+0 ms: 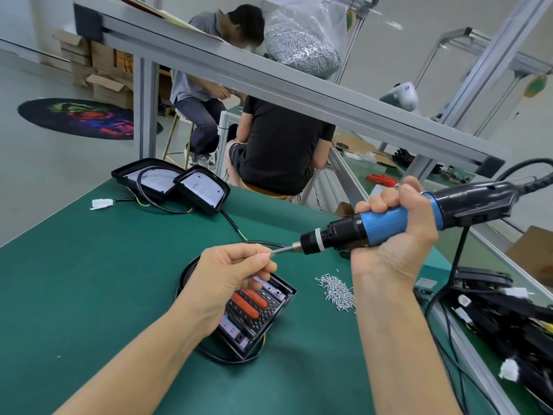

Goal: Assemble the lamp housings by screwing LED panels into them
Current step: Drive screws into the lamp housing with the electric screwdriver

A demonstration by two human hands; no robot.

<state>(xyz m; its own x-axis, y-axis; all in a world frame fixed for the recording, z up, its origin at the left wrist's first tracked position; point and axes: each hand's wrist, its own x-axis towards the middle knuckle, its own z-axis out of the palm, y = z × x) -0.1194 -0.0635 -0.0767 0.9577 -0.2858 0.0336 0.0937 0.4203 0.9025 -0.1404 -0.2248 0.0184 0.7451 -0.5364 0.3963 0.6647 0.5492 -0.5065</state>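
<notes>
A: Position of the black rectangular lamp housing (pixel 263 317)?

B: Flat on the green bench mat (pixel 104 280), near centre, just under the left hand (pixel 227 283); LED panel (pixel 254 307) seated inside it, two orange oblong lenses and small red points showing; a black cable (pixel 221 359) loops around the housing.

A: Left-hand fingers?

B: Thumb and forefinger pressed together in a pinch at the tip of the driver bit (pixel 282 250); a small silver screw (pixel 270 253) appears to sit between them, too small to confirm; remaining fingers curled under.

A: Right hand (pixel 398 229)?

B: All fingers wrapped round the blue-and-black electric screwdriver (pixel 386 224); tool held above the mat, roughly level, bit pointing left; its black cord (pixel 449 280) hangs down to the right.

A: Surroundings?

B: Loose pile of silver screws (pixel 338 290) on the mat, right of the housing; two more black housings (pixel 176 182) at the far edge, white connector (pixel 101 203) beside them; clear bag of screws (pixel 302 43) on the aluminium shelf (pixel 269 82); two seated people (pixel 278 142) beyond.
</notes>
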